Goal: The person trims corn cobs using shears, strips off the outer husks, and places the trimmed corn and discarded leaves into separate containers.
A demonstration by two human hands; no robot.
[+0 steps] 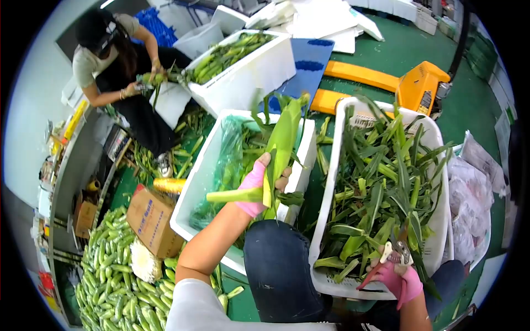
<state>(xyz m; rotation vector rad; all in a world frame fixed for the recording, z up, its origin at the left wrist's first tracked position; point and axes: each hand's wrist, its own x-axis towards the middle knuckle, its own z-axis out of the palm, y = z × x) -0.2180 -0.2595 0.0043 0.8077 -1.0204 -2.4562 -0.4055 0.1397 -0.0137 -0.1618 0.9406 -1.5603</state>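
Upright in my left hand [255, 186], which wears a pink glove with bare fingertips, is a green ear of corn [283, 135] with husk and stalk on. It is above a white foam box [190, 193] holding a green plastic bag [231, 149] and more greens. My right hand [395, 278], also in a pink glove, is closed around red-handled pruning shears [398, 252] at the near end of a white crate [328, 215]. The crate is heaped with cut leaves and husks [381, 187].
A co-worker [113, 66] sits at the upper left beside a foam box of corn [248, 83]. Corn ears [118, 281] are piled on the floor by a cardboard box [152, 220]. Beyond the crate stand a yellow pallet jack [419, 85] and, rightward, plastic bags [469, 193].
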